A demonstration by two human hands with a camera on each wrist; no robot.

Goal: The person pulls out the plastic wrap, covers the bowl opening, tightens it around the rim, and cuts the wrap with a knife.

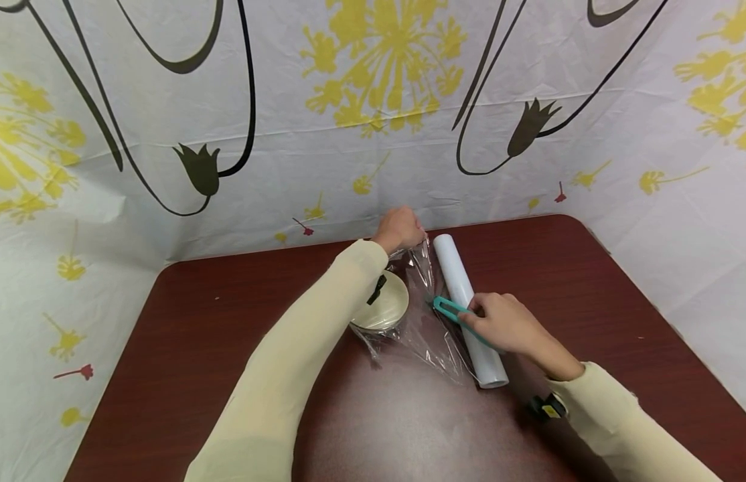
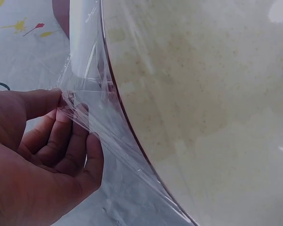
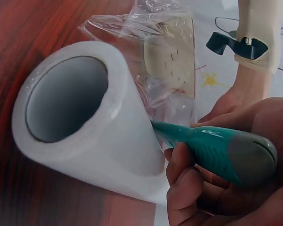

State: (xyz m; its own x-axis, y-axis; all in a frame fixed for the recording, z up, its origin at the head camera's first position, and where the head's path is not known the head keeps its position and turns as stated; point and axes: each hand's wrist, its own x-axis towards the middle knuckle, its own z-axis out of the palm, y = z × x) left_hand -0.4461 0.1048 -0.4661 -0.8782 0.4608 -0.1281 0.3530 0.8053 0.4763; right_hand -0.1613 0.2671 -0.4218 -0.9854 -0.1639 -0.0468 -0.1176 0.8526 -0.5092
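A cream bowl [image 1: 382, 304] with a thin dark rim stands under clear plastic wrap [image 2: 92, 106], partly hidden by my left forearm. At its far side, my left hand [image 1: 400, 227] pinches the wrap's edge between thumb and fingers. The film runs from the bowl to a white roll of plastic wrap [image 1: 466, 301] lying on its right. My right hand [image 1: 508, 323] holds a teal cutter [image 3: 216, 148] with a grey end, across the roll. Its tip reaches the film between roll and bowl; no blade shows.
Dark red wooden table [image 1: 216, 321] with rounded far corners carries everything. A white cloth with yellow and dark plant prints [image 1: 403, 167] hangs right behind the table and at its sides. The roll's hollow core faces the right wrist camera.
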